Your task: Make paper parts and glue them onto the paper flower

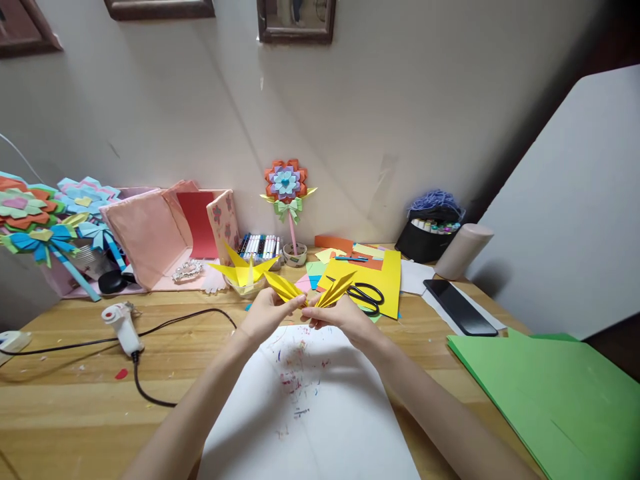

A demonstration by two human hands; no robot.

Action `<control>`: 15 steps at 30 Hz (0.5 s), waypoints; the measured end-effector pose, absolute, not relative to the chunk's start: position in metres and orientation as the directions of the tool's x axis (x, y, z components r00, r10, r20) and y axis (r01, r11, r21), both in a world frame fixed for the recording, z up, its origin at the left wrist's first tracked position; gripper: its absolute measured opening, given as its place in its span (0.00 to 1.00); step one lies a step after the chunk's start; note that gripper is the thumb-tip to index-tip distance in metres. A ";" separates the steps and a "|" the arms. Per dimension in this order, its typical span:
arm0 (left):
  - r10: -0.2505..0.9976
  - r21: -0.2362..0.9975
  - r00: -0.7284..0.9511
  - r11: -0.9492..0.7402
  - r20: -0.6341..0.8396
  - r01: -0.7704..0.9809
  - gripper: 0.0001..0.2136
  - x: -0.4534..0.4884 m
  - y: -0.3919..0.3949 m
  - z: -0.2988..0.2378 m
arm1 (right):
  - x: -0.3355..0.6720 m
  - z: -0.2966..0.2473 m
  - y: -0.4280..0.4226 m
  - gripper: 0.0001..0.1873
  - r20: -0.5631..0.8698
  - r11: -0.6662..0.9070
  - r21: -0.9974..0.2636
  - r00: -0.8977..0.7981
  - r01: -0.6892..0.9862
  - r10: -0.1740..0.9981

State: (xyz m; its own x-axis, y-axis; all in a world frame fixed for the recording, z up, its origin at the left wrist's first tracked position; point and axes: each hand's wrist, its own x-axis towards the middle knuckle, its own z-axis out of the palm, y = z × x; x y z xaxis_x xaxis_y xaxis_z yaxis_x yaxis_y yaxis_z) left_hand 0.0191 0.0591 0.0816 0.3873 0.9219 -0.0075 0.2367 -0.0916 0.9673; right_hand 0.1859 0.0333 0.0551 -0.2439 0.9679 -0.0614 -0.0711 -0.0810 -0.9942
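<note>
My left hand [267, 312] and my right hand [340, 316] meet above a white sheet [310, 413], both pinched on a folded yellow paper piece [310, 293] with pointed petals spreading left and right. More yellow folded points [243, 270] sit in a small clear bowl just behind my left hand. Black-handled scissors [367, 295] lie on yellow paper [385, 280] right behind my right hand.
A glue gun [123, 327] with a black cord lies at left. Paper flowers [45, 213], a pink box [160, 233], markers [260, 247] and a flower on a stick [286, 183] line the wall. At right lie a phone [460, 307] and green sheets [560, 393].
</note>
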 end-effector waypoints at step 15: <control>0.921 0.984 0.389 -0.065 -0.005 0.166 0.15 0.021 0.059 0.081 | 0.190 0.058 0.039 0.14 0.083 0.080 -0.996 -0.136 -0.031 0.987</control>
State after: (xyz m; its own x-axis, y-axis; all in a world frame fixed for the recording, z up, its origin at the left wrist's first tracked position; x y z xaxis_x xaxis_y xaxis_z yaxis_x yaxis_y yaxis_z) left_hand 0.0207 0.0592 0.0807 0.3895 0.9210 -0.0050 0.1664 -0.0651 0.9839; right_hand 0.1901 0.0392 0.0580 -0.1364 0.9871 0.0834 -0.0308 0.0799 -0.9963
